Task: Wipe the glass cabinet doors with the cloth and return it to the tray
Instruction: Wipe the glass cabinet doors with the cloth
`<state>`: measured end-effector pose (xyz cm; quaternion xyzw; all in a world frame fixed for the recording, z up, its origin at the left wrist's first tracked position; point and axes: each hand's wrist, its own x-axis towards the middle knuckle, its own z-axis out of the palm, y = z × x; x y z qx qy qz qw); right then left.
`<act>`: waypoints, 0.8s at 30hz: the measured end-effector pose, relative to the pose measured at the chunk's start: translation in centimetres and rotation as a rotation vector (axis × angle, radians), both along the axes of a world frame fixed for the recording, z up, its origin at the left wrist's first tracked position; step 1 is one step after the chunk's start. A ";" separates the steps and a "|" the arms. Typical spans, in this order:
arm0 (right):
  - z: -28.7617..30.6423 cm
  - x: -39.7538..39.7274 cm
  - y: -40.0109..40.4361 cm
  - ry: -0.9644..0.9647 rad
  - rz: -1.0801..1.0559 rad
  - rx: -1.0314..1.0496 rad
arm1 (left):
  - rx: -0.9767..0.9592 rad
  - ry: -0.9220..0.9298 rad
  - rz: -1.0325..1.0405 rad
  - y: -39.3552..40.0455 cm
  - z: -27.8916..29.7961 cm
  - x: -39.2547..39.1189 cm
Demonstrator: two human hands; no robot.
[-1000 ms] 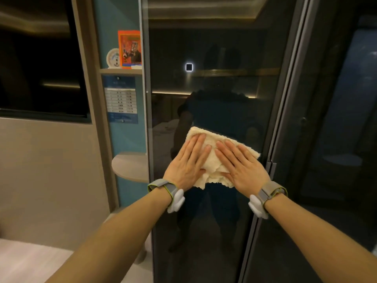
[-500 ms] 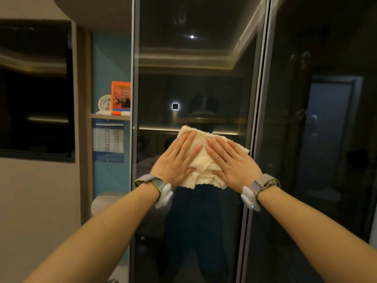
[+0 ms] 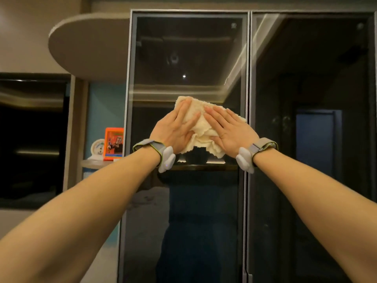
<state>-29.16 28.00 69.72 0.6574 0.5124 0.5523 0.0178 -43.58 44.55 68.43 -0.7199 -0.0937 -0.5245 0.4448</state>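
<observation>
Fingers (image 3: pixel 184 114) lying flat and spread, pressing the soft, crumpled cloth (image 3: pixel 199 127) against the left glass door (image 3: pixel 183 58) (probably light, likely bunching unless palmed centrally).

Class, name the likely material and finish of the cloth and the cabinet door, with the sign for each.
Cloth: cream terry-like fabric, soft; nubby pile and rumpled folds.
Cabinet door: dark tinted glass, glossy; it mirrors ceiling lights. Its frame looks like brushed grey metal, perhaps aluminium.
</observation>
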 end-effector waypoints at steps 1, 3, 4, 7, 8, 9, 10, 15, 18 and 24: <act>0.5 0.0 0.0 -0.007 -0.003 0.008 | -0.031 0.006 -0.014 -0.4 0.6 0.2; 1.1 0.2 0.1 -0.010 0.007 0.012 | -0.058 0.007 -0.068 -0.8 1.4 0.3; 1.4 0.2 0.0 -0.001 0.010 0.020 | -0.057 0.003 -0.077 -1.0 1.9 0.2; 1.4 0.1 0.1 -0.005 0.028 0.038 | -0.104 0.012 -0.109 -1.3 2.4 -0.2; 1.3 -0.1 0.0 -0.008 0.033 0.039 | -0.129 0.037 -0.107 -1.7 2.6 -0.4; 1.4 -0.2 -0.2 -0.005 0.038 0.036 | -0.154 0.053 -0.116 -2.0 2.7 -0.5; 1.6 -0.3 -0.4 -0.009 0.039 0.030 | -0.176 0.066 -0.117 -2.4 2.9 -0.7; 2.4 -0.6 -2.5 0.012 0.051 0.020 | -0.203 0.092 -0.140 -4.4 3.0 -0.2; 2.1 0.2 -5.3 0.049 0.066 0.045 | -0.241 0.145 -0.197 -7.3 2.9 1.6; 2.2 3.4 -12.0 0.027 0.043 0.133 | -0.235 0.192 -0.265 -12.7 3.2 6.2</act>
